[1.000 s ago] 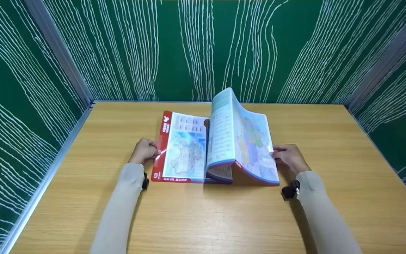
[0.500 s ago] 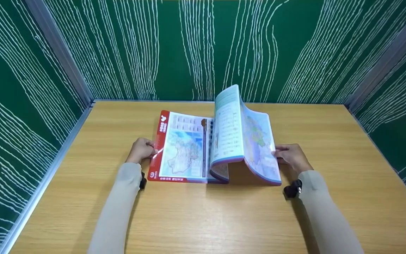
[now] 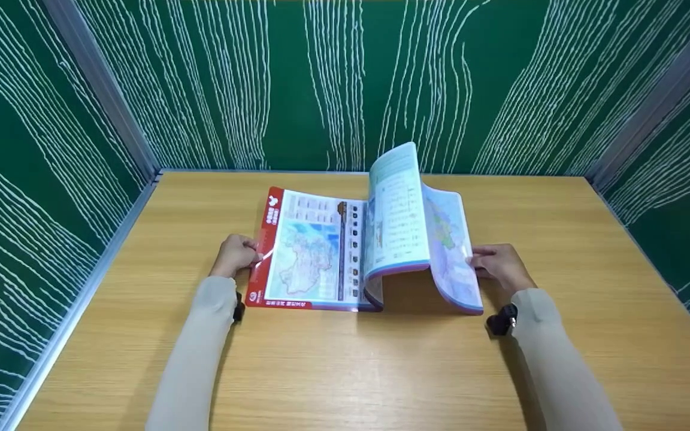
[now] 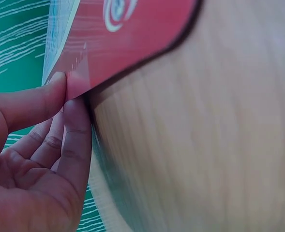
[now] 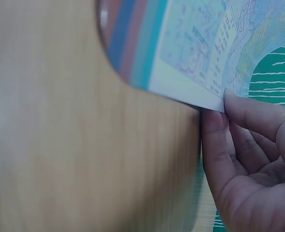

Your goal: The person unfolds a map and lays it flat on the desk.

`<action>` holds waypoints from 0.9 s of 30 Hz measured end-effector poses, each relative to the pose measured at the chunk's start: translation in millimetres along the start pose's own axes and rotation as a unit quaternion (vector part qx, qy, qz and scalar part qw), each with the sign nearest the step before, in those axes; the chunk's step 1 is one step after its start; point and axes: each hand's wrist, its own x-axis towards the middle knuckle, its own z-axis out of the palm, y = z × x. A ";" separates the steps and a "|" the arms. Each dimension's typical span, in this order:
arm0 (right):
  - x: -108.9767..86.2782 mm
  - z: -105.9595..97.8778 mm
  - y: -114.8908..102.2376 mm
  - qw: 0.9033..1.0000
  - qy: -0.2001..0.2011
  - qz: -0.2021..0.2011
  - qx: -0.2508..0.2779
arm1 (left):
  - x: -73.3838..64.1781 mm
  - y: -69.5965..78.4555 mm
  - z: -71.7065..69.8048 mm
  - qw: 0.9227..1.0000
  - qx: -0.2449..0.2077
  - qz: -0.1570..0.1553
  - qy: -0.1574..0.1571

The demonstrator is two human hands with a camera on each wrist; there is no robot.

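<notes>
A folded plastic map sheet (image 3: 309, 257) with a red border lies partly opened on the table, its middle panel (image 3: 398, 209) arching up as a fold. At its left edge my left hand (image 3: 237, 254) pinches the red border (image 4: 132, 38) between thumb and forefinger. My right hand (image 3: 501, 266) pinches the right edge of the coloured map panel (image 3: 450, 251). In the right wrist view, thumb and forefinger meet on the pale corner area beside the striped border (image 5: 137, 48). The underside of the arched fold is mostly hidden.
The wooden table (image 3: 345, 371) stretches around the map on all sides. Green panels with white wavy lines (image 3: 333, 84) stand behind and at both sides, joined by grey metal posts (image 3: 102, 84). A small black device (image 3: 501, 320) sits at the right wrist.
My left hand has drawn the red-bordered edge to the left, and my right hand has shifted slightly right. More of the left panel shows, and the raised fold has swung right.
</notes>
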 end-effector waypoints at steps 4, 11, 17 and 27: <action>0.4 -1.2 0.1 1.000 0.000 0.008 -0.003 | -0.9 0.3 -2.1 1.000 -0.004 -0.008 -0.007; 1.3 -3.0 0.1 1.000 0.003 0.011 -0.008 | -1.8 -2.0 -7.0 1.000 -0.005 -0.018 -0.004; 0.8 -4.8 0.0 1.000 0.006 0.003 -0.010 | -0.8 -4.4 -10.5 1.000 -0.001 -0.009 -0.006; -0.7 -10.2 4.8 1.000 0.004 -0.028 -0.006 | 1.0 -7.0 -16.2 1.000 0.006 -0.025 0.001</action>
